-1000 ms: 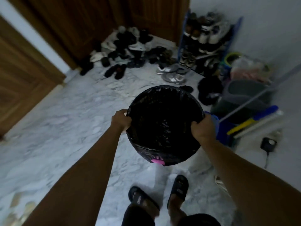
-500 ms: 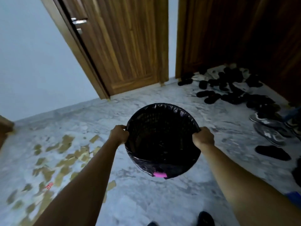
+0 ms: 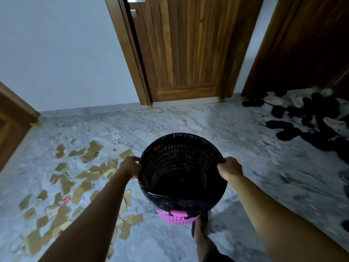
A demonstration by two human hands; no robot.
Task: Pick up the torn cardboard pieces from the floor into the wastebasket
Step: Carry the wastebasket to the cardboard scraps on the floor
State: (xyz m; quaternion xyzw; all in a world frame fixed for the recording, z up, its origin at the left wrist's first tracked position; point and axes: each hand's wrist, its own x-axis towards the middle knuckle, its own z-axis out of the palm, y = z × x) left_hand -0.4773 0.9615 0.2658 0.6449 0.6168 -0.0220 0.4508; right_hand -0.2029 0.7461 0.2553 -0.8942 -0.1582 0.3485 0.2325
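I carry a pink wastebasket (image 3: 177, 218) lined with a black plastic bag, held out in front of me above the marble floor. My left hand (image 3: 130, 166) grips its left rim and my right hand (image 3: 229, 168) grips its right rim. The basket's inside looks dark and I cannot make out any contents. Several torn brown cardboard pieces (image 3: 83, 178) lie scattered on the floor to the left, some hidden behind my left forearm. A small red scrap (image 3: 66, 200) lies among them.
A wooden door (image 3: 181, 50) stands straight ahead, with another wooden frame at the far left (image 3: 13, 118). A heap of dark shoes and slippers (image 3: 306, 120) covers the floor at the right. My sandalled foot (image 3: 200, 229) steps below the basket.
I have turned left with the basket in both hands. The shoe rack and cleaning tools left the view, and the cardboard pieces now lie close on my left.
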